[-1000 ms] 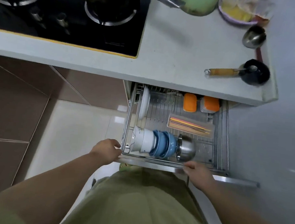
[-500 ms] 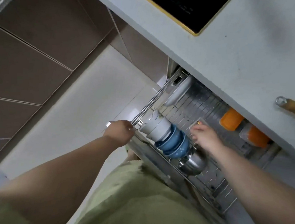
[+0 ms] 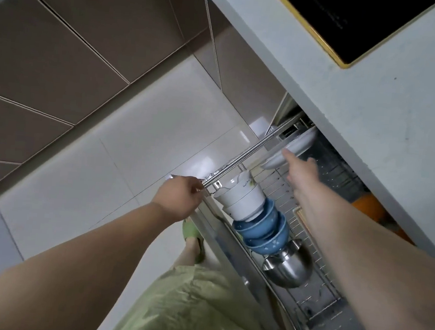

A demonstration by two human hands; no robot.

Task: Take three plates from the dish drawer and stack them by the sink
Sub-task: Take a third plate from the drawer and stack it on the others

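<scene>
The wire dish drawer (image 3: 240, 158) stands pulled out under the grey counter. White plates (image 3: 294, 147) stand on edge at its far end, partly hidden under the counter lip. My right hand (image 3: 301, 171) stretches into the drawer, fingers spread, with fingertips at the rim of the nearest plate; no grip shows. My left hand (image 3: 180, 197) is closed around the drawer's front corner rail.
White bowls (image 3: 242, 200), blue bowls (image 3: 263, 231) and a steel bowl (image 3: 287, 266) lie in a row along the drawer's front. An orange lid (image 3: 366, 208) shows deeper in. The counter (image 3: 371, 112) with a black hob (image 3: 352, 22) overhangs. Pale floor tiles lie at left.
My right hand has moved from the middle of the drawer to the plates at its far end. The view has tilted further. My left hand has stayed on the rail.
</scene>
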